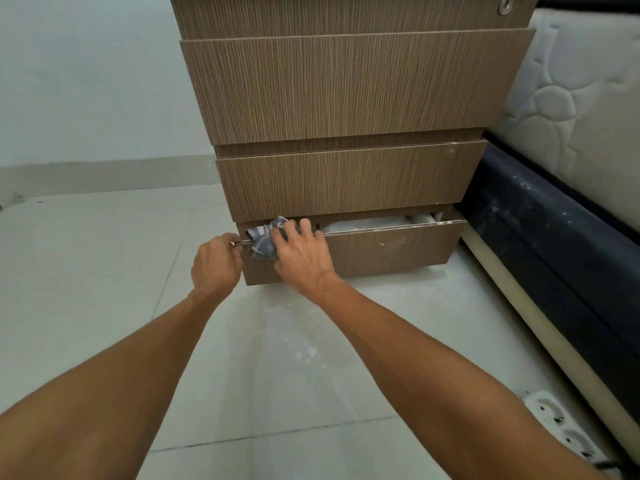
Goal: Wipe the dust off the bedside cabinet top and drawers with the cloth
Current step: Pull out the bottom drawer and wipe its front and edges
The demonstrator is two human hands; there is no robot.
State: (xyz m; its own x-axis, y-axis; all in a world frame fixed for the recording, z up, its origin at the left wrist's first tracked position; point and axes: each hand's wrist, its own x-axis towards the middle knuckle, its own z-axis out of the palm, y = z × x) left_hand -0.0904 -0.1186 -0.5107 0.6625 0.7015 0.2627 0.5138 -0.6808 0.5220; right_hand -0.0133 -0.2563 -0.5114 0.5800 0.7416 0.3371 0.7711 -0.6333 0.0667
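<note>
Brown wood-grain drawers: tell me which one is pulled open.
The bottom drawer, nearest the floor. A gap above its front shows pale contents inside, and the grey patterned cloth lies over its top edge. The drawers above it sit shut.

Bedside cabinet (346,91) against the wall, bed (571,133) to its right. Bottom drawer (381,247) pulled out over the floor (104,271); cloth (265,239) on its top left edge, between left hand (216,263) and right hand (303,254); power strip (561,427) at near right
</note>
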